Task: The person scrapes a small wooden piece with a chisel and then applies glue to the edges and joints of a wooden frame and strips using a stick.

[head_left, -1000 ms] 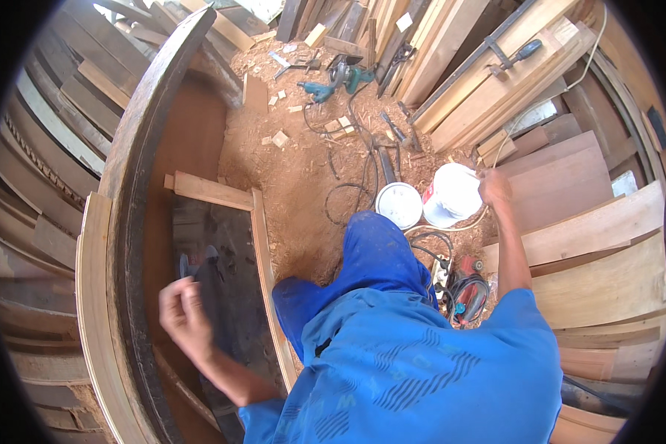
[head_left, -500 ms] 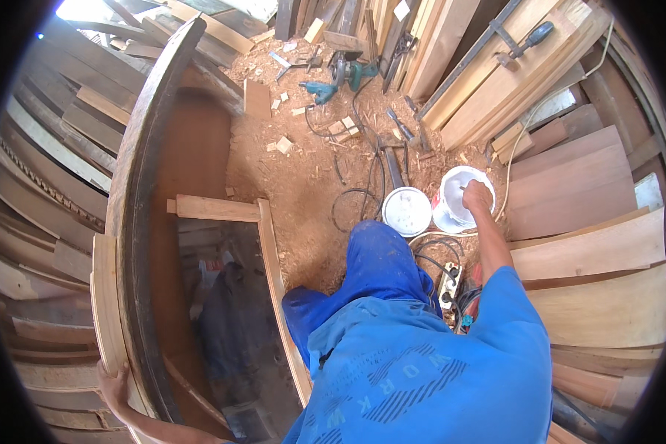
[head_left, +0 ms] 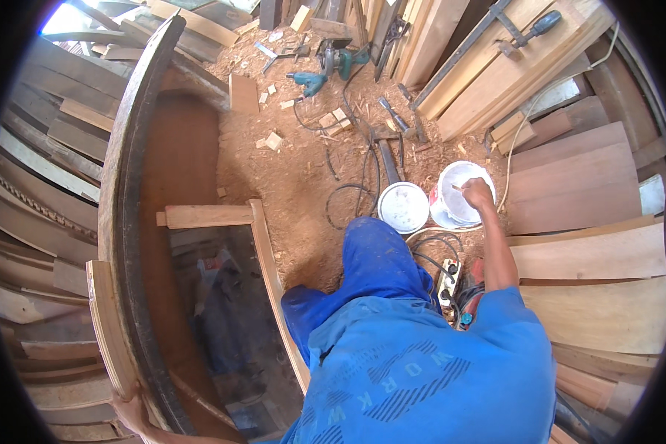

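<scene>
My right hand (head_left: pixel 479 194) is over the mouth of a white bucket (head_left: pixel 445 211), its fingers closed on a short thin stick (head_left: pixel 458 189). The tip points into the bucket, which holds whitish material. Beside the bucket lies a round white lid (head_left: pixel 403 207). At the lower left, my left hand (head_left: pixel 129 409) grips the edge of a pale wooden strip (head_left: pixel 105 318), with part of the fingers hidden. That strip stands along the outer side of a long dark-edged workbench (head_left: pixel 132 185). A wooden frame (head_left: pixel 209 215) around a dark glossy panel (head_left: pixel 226 318) lies on the bench's inner side.
Sawdust and offcuts cover the floor. A teal power tool (head_left: pixel 339 63), a hammer (head_left: pixel 387 152), a chisel (head_left: pixel 394 115) and loose black cables lie ahead. A power strip (head_left: pixel 448 283) sits by my right side. Boards (head_left: pixel 570 177) and a clamp (head_left: pixel 525 37) line the right.
The view has shifted slightly. My right hand has turned over the bucket, and the stick's tip now shows. My left hand sits a little lower along the wooden strip.
</scene>
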`<state>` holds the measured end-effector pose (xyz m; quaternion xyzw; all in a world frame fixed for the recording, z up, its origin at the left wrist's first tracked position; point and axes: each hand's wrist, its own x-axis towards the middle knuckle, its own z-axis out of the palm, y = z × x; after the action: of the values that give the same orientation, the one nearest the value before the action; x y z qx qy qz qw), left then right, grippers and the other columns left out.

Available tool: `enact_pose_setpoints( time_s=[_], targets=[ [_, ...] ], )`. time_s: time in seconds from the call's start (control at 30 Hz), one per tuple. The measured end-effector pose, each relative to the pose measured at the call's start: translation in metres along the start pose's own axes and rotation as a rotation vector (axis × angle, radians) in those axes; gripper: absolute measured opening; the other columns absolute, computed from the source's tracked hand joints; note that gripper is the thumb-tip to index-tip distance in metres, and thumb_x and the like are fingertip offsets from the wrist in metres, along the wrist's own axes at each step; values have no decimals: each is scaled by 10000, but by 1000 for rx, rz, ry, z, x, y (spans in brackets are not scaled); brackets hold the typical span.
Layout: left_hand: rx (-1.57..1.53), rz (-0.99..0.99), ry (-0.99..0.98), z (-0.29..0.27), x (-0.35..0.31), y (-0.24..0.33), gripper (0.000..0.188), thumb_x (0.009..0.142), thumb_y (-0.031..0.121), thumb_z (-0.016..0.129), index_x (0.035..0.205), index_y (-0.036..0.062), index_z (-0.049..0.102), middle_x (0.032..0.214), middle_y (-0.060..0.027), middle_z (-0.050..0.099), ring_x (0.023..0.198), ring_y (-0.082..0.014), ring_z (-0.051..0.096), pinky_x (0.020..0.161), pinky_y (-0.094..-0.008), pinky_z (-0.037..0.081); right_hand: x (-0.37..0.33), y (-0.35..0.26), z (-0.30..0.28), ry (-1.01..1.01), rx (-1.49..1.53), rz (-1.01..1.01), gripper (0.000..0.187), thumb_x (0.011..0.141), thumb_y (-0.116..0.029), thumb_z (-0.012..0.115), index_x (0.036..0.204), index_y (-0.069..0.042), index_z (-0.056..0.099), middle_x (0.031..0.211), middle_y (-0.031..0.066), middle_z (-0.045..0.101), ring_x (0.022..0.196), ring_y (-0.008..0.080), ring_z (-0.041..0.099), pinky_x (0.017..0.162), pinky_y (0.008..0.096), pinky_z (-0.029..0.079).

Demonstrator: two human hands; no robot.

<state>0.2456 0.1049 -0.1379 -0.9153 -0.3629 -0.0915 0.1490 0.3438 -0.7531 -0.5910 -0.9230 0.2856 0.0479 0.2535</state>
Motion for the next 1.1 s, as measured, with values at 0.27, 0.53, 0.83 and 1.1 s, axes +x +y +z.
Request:
enact_pose_setpoints(
  time_s=[0.27,0.53,0.83,1.1],
  targets=[
    [126,-26,156,-2,-28,22,798,806,577,722,1430,107,557,1265,-228,661,1140,-404,638,958,-506,486,-52,-1,-70,-81,658,187,276,762,-120,695,1002,11,730,775,56,669,644,137,600,590,294,477],
    [-3,96,557,-20,-78,50,443,753,332,854,1102,109,696,983,-50,725,890,-256,687,764,-431,520,-15,-93,-123,-74,884,-248,178,923,-164,628,1015,-37,711,706,-6,604,521,44,456,450,216,352],
    [-38,166,609,0,-123,42,371,741,209,815,1068,138,656,1017,-69,675,1000,-291,626,848,-441,462,-104,-424,-175,-340,823,-1030,198,929,-170,636,1024,-12,709,761,2,623,619,58,504,535,228,397],
    [-148,184,516,-15,-126,45,366,717,172,806,1046,122,652,1034,-60,685,977,-293,631,847,-427,471,-211,-598,-160,-442,476,-1378,199,939,-171,618,1013,-16,719,846,73,696,737,134,620,658,314,510]
  ],
)
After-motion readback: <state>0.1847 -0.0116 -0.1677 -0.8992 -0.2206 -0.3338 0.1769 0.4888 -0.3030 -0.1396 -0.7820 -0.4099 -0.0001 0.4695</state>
